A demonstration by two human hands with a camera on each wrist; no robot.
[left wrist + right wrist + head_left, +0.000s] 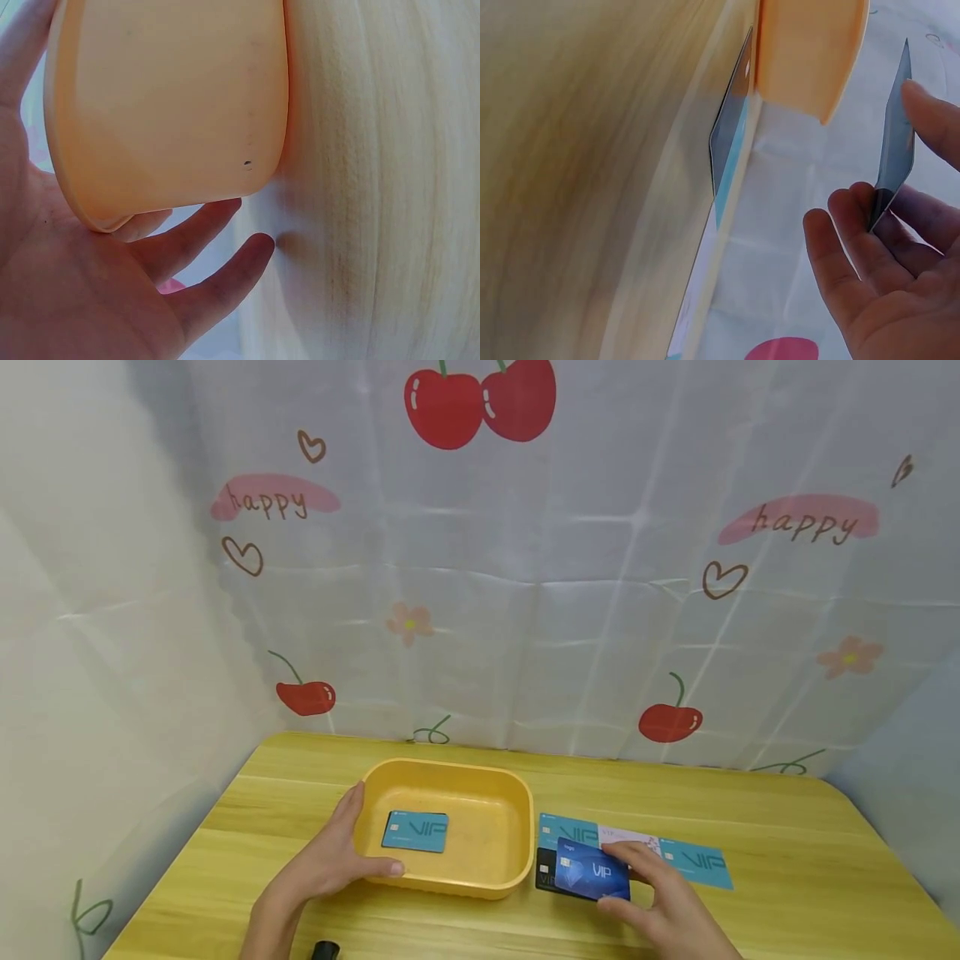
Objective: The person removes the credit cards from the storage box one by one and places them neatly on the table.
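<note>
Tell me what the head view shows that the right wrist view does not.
Only the head view shows the left hand gripping the yellow tray, the teal card inside it, and the row of cards on the table. Only the right wrist view shows the blue card edge-on, lifted off the table. Both show the right hand pinching that card beside the tray.

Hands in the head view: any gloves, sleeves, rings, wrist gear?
Both are bare: the left hand and right hand show no gloves and no rings, and the forearms are uncovered as far as the frame edge, so no sleeves appear. A small dark object sits at the bottom edge near the left forearm; what it is cannot be told. The wrist views show only bare palms and fingers.
</note>
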